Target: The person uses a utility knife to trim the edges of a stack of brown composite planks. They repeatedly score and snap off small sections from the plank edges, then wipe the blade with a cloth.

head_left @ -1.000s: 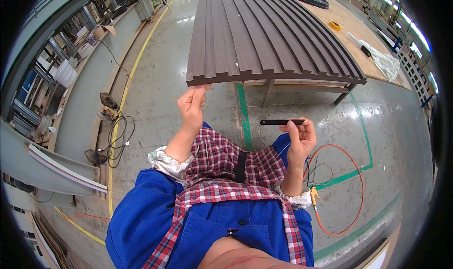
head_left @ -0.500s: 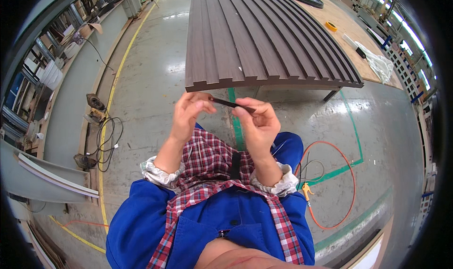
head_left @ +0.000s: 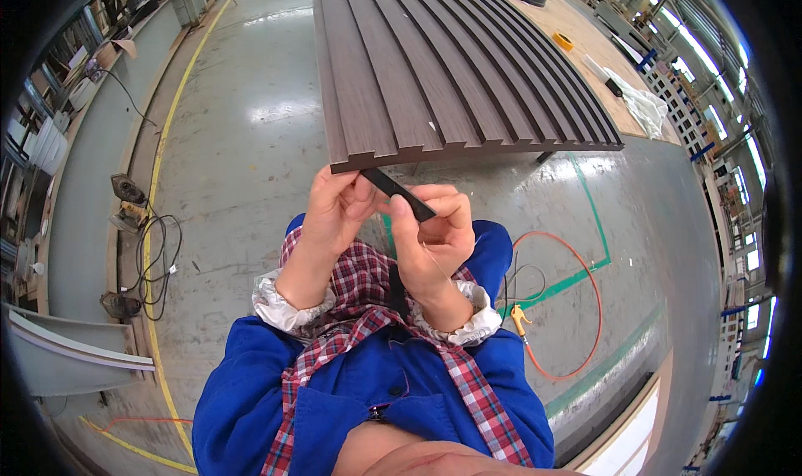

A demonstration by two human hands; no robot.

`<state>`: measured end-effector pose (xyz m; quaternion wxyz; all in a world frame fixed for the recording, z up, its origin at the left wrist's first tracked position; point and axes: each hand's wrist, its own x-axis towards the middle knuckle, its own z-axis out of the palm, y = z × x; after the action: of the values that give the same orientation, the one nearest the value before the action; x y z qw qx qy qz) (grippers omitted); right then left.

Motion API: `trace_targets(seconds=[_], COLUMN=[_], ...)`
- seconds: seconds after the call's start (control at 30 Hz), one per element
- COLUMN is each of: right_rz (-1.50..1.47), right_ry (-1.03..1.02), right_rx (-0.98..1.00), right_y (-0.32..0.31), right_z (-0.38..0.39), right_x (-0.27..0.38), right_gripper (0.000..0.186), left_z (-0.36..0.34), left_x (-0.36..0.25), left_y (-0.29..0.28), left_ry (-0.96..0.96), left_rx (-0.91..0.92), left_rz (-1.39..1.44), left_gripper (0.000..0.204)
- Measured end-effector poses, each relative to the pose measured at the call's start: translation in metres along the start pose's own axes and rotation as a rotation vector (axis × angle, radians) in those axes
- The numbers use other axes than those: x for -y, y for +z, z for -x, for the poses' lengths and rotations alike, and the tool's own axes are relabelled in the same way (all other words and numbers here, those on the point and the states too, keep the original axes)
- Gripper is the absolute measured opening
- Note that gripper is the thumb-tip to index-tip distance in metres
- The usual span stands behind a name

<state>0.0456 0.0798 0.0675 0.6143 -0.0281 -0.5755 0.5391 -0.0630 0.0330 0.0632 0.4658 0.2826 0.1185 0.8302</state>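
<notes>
A short, flat black strip (head_left: 386,187) slants between my hands, just below the near edge of a brown ribbed panel (head_left: 393,100). My right hand (head_left: 439,238) pinches its lower right end between thumb and fingers. My left hand (head_left: 332,208) has its fingers closed at the strip's upper left end, close under the panel's corner; some fingertips are hidden behind the strip. A thin pale thread or film (head_left: 436,263) trails over my right hand.
The panel lies on a wooden-topped table (head_left: 576,54) with a yellow tape roll (head_left: 563,40) and white cloth (head_left: 643,108). An air gun (head_left: 520,319) with an orange hose lies on the floor at right. Black cable (head_left: 159,259) loops at left beside a steel beam (head_left: 88,217).
The strip has turned to show its broad face and tilts more steeply. My left fingers have closed in at its upper end. The whole view has shifted slightly.
</notes>
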Motion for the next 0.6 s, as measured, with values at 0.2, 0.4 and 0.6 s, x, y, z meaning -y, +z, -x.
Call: trace_targets(seconds=[0.2, 0.4, 0.6], right_rz=[0.148, 0.14, 0.052], right_ry=[-0.08, -0.079, -0.044], right_rx=[0.166, 0.123, -0.038], right_y=[0.008, 0.013, 0.014], right_z=[-0.009, -0.012, -0.016], right_x=[0.015, 0.015, 0.01], right_gripper=[0.023, 0.022, 0.027], left_z=[-0.001, -0.003, -0.007], left_x=[-0.012, -0.008, -0.006], left_y=[-0.006, -0.011, -0.009], left_ry=[-0.113, -0.067, -0.01], left_rx=[-0.152, -0.188, -0.217], left_rz=[0.041, -0.073, -0.135], left_gripper=[0.029, 0.034, 0.035])
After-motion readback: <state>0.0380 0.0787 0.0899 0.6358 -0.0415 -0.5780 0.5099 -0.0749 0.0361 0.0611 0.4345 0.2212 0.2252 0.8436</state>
